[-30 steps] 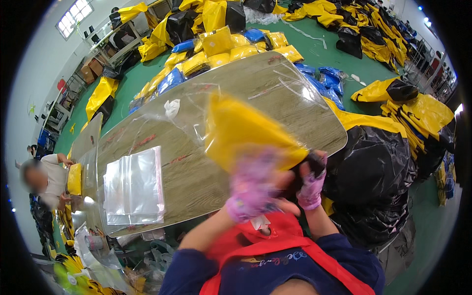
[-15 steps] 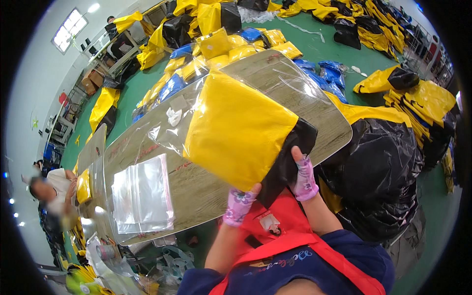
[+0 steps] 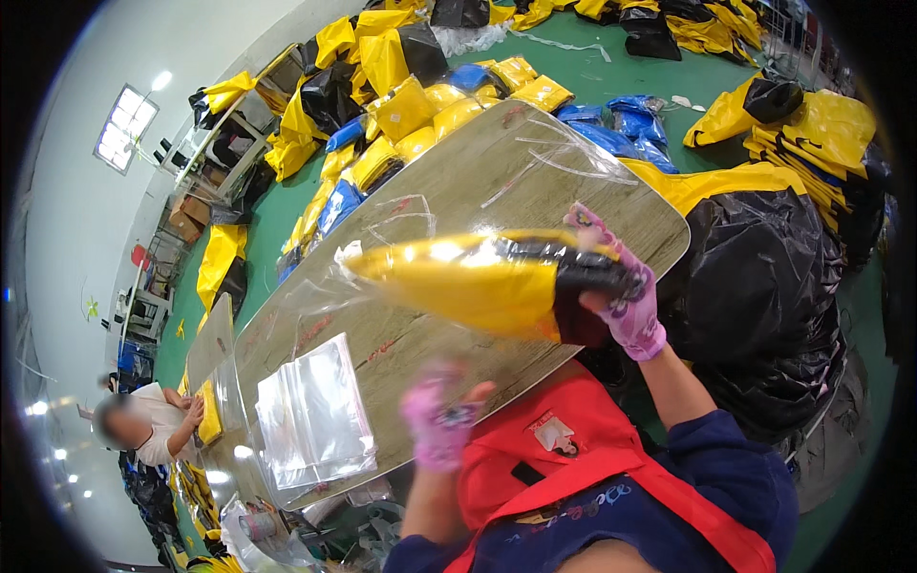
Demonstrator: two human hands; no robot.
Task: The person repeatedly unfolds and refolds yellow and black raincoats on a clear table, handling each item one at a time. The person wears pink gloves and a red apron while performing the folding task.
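A folded yellow-and-black plastic-like sheet [image 3: 478, 285], which looks partly covered by clear film, is held above the table, tipped so that it shows nearly edge-on. My right hand [image 3: 626, 298], in a pink flowered fingerless glove, grips its black end. In a matching glove, my left hand [image 3: 441, 420] is off the sheet, near the table's front edge. It is blurred, but its thumb stands apart and nothing shows in it. To its left, a stack of clear plastic bags [image 3: 315, 411] lies on the wood-patterned table [image 3: 583, 181].
Filled yellow packets [image 3: 401, 110] and blue packets [image 3: 635, 124] are heaped beyond the table. A big black-and-yellow pile [image 3: 755, 286] stands close on my right. Clear plastic strips [image 3: 544, 158] lie on the tabletop. At far left, another person [image 3: 158, 420] touches a yellow packet [image 3: 208, 413].
My left hand has let go of the sheet and moved slightly left and down. My right hand has risen with the sheet, which has turned from broad side to nearly edge-on.
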